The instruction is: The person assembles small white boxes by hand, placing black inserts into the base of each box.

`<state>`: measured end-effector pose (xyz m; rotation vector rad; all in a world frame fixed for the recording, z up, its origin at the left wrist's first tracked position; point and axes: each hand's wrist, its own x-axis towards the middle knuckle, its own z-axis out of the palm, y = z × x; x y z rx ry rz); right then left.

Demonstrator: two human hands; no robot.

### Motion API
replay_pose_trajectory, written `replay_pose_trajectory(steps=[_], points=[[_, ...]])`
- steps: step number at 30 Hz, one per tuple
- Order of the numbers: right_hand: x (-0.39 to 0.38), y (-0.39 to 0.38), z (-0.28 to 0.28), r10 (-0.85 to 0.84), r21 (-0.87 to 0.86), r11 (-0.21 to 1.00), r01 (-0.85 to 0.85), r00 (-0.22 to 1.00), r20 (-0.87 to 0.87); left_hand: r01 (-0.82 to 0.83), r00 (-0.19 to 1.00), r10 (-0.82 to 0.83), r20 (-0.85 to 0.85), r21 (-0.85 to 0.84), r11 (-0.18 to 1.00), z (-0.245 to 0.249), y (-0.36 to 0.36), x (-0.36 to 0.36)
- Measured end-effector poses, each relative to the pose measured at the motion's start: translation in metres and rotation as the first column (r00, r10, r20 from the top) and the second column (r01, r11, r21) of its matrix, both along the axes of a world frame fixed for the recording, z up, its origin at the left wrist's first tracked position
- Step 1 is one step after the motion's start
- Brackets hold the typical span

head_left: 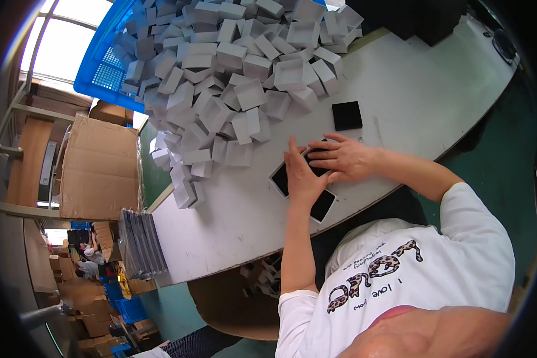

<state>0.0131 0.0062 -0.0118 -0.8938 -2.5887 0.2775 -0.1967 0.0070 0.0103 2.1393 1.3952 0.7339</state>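
Note:
Two or so shallow white boxes with black pieces inside lie under my hands; a black-filled white box [323, 206] shows at the near side, and another black-filled end [280, 179] shows left of my left hand. My left hand [304, 176] rests over them with fingers stretched out and its thumb toward the right. Spread flat, my right hand [346, 160] has its fingertips on a black piece [316, 154]. The hands touch at the thumbs and hide part of the boxes. A loose black square piece [346, 116] lies beyond my right hand.
A large heap of white boxes [249, 94] spills from a blue crate [95, 74] onto the white table [232, 227]. Stacked grey sheets [142, 244] stand at the table's left edge near a cardboard box [101, 168]. Black objects [409, 18] lie at the back; people [92, 253] sit farther off.

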Motion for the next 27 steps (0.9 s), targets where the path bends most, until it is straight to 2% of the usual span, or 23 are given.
replay_pose_trajectory(steps=[1,2,4,5,7,9,10,11,13,14,17,20,22,23,25,26,27], points=[[0.008,0.006,-0.001,0.061,-0.069,0.996,-0.064,0.997,-0.042,0.016,1.000,-0.016,-0.010,-0.002,1.000,0.000,0.000,-0.002],[0.015,0.011,-0.004,0.118,-0.137,0.982,-0.130,0.989,-0.090,0.043,0.996,-0.036,-0.081,0.090,0.995,-0.002,0.000,-0.007],[0.038,0.017,-0.009,-0.039,-0.067,0.998,0.020,0.957,-0.289,0.120,0.972,-0.059,-0.228,0.264,0.957,-0.008,-0.001,-0.022],[0.046,0.022,-0.011,-0.108,-0.039,0.994,0.100,0.916,-0.386,0.113,0.975,-0.068,-0.213,0.205,0.972,-0.005,0.000,-0.032],[0.054,0.023,0.014,-0.385,0.056,0.890,0.452,0.813,-0.437,0.098,0.981,-0.082,-0.178,0.085,0.992,0.008,0.007,-0.056],[0.064,0.027,0.006,-0.525,-0.041,0.840,0.542,0.789,-0.321,-0.052,0.999,0.053,-0.008,0.067,0.996,0.029,0.039,-0.072],[0.067,0.026,0.003,-0.589,-0.086,0.804,0.589,0.766,-0.257,-0.083,0.986,0.116,-0.120,0.251,0.965,0.033,0.058,-0.079],[0.067,0.025,0.004,-0.579,-0.120,0.815,0.567,0.790,-0.201,-0.085,0.957,0.194,-0.214,0.431,0.898,0.034,0.077,-0.084],[0.072,0.026,0.012,-0.548,-0.178,0.830,0.528,0.832,-0.090,0.104,0.826,0.268,-0.496,0.600,0.793,0.041,0.107,-0.084],[0.072,0.027,0.014,-0.551,-0.197,0.826,0.528,0.829,-0.089,0.212,0.726,0.328,-0.605,0.650,0.730,0.043,0.119,-0.083],[0.071,0.029,0.011,-0.554,-0.220,0.823,0.523,0.825,-0.110,0.088,0.750,0.225,-0.622,0.431,0.898,0.020,0.148,-0.095],[0.072,0.029,0.001,-0.556,-0.191,0.831,0.523,0.798,-0.233,-0.182,0.811,0.375,-0.449,0.417,0.891,0.040,0.134,-0.079],[0.073,0.036,-0.007,-0.537,-0.176,0.842,0.511,0.755,-0.375,-0.182,0.847,0.413,-0.334,0.547,0.817,0.054,0.112,-0.068],[0.073,0.037,-0.005,-0.565,-0.223,0.823,0.522,0.718,-0.406,-0.190,0.863,0.426,-0.273,0.605,0.773,0.061,0.097,-0.060],[0.072,0.038,0.002,-0.615,-0.312,0.788,0.531,0.643,-0.456,0.003,0.839,0.341,-0.423,0.631,0.775,0.079,0.067,-0.034],[0.072,0.038,0.005,-0.607,-0.278,0.788,0.550,0.618,-0.499,0.097,0.815,0.304,-0.493,0.633,0.768,0.083,0.053,-0.018],[0.070,0.038,0.007,-0.595,-0.245,0.787,0.566,0.594,-0.541,0.226,0.819,0.161,-0.550,0.568,0.791,0.081,0.043,-0.001]])
